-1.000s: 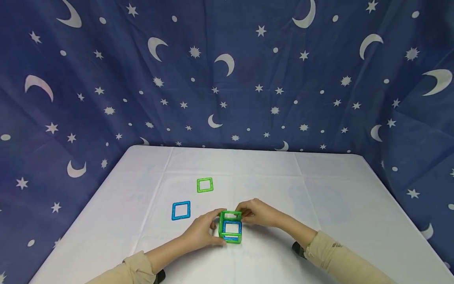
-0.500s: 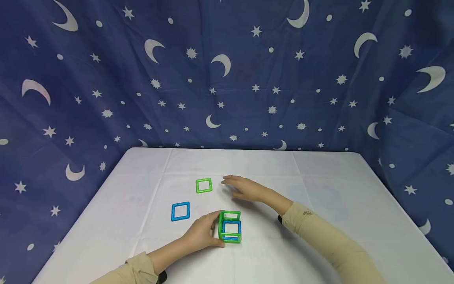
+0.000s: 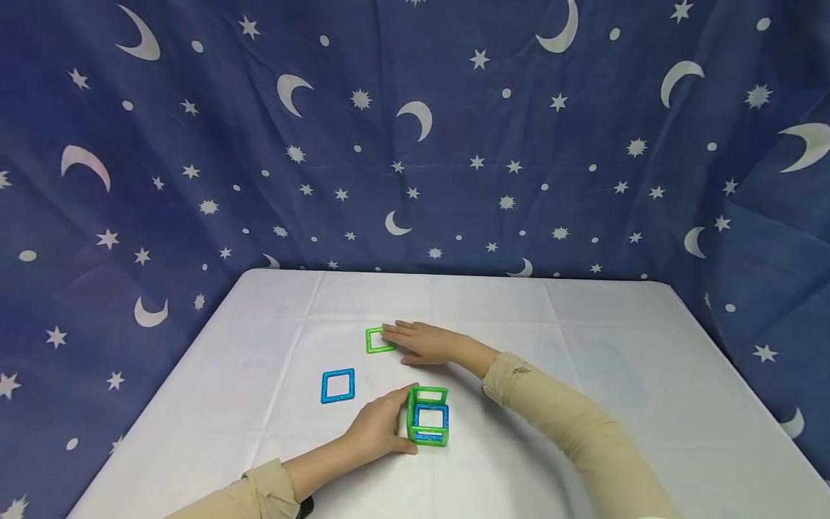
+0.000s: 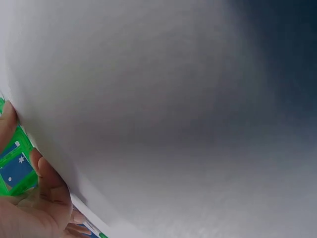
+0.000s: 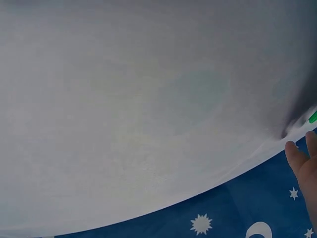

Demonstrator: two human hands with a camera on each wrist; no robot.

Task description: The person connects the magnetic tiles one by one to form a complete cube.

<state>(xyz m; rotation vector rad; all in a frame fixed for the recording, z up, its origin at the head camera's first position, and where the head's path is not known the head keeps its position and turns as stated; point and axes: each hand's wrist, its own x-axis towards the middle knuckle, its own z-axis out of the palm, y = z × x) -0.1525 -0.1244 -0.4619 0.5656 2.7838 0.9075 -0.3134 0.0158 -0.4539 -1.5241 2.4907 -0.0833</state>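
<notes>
My left hand (image 3: 376, 430) holds an open box built of square magnetic tiles (image 3: 428, 430), green-framed with blue frames low inside. Its thumb lies at the near left corner and the fingers at the far left one. In the left wrist view, thumb and fingers sit on either side of the green frame (image 4: 26, 184). My right hand (image 3: 428, 344) reaches past the box, fingers extended over the right side of a loose green square tile (image 3: 369, 342), partly covering it. Only a few fingers of the right hand (image 5: 308, 171) show in the right wrist view.
A loose blue square tile (image 3: 324, 388) lies flat left of the box, nearer me than the green one. White cloth covers the table (image 3: 583, 346). Behind its far edge hangs a dark blue curtain (image 3: 454, 130) with moons and stars.
My right hand has left the box's right side and moved away from me and leftward, onto the loose green tile. The left hand stays on the box.
</notes>
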